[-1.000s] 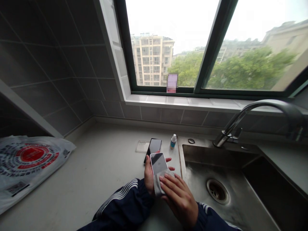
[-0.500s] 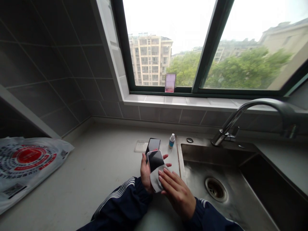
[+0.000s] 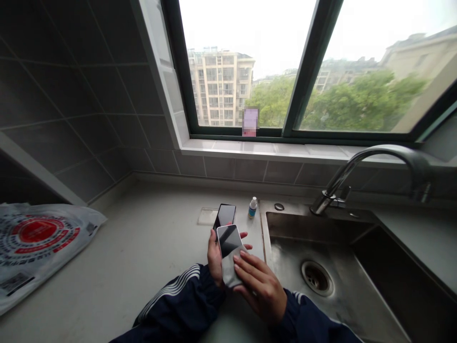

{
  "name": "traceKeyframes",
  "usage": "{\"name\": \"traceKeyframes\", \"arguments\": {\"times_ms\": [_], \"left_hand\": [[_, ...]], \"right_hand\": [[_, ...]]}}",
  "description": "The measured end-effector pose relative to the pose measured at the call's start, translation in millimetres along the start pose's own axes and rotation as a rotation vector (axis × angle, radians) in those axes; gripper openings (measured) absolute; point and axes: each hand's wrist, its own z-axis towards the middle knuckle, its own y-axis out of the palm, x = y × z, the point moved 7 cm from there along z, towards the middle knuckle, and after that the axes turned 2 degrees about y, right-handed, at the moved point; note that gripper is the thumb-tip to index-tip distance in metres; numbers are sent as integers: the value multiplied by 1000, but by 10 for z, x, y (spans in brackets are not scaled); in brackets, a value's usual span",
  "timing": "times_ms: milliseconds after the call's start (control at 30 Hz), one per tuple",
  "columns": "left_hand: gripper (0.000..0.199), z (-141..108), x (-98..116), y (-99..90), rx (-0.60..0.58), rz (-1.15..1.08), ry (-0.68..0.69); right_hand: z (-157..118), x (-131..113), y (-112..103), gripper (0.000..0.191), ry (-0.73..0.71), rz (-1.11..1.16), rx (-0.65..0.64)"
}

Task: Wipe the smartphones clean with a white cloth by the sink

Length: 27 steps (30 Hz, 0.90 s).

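Note:
My left hand (image 3: 214, 259) cradles a smartphone (image 3: 229, 239) with a pale rim, its dark screen facing up. Over the phone's lower half lies a grey cleaning cloth (image 3: 230, 271). My right hand (image 3: 262, 286) presses this cloth to the screen with its fingers close together. Just behind the held phone, a second dark phone (image 3: 225, 215) rests on the counter. A clear phone case (image 3: 205, 216) lies to its left, partly covered by it. To the right stands a small spray bottle (image 3: 252, 208) with a white cap and blue label.
A steel sink (image 3: 285, 257) with a drain takes up the right side, under a curved chrome faucet (image 3: 342, 171). On the left of the pale counter (image 3: 143, 228) lies a white plastic bag (image 3: 43, 238) with red print. A window and its sill run along the back.
My right hand and the cloth have shifted slightly on the phone's lower half. The whole view has moved a little; the phone stays in my left hand.

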Motion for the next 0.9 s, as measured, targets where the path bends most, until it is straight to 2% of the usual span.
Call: {"name": "traceKeyframes", "arguments": {"times_ms": [233,433,567,667,900], "left_hand": [[77,35,-68,-67,8,37,-55],[77,67,-105,-104,15,70,-51],[78,63,-151,-87,11,55,-35],[74,45,-180,-50,15,17,-26],[70,8,-264,22,-25,-72,-109]], "right_hand": [[-32,-101,167,47,-9,-154,-142],[-56,-43,211,50,27,-196,-223],[-74,-7,268,59,69,-227,-272],[-83,9,282,65,91,-238,-275],[-87,107,222,58,170,-271,-175]]}}
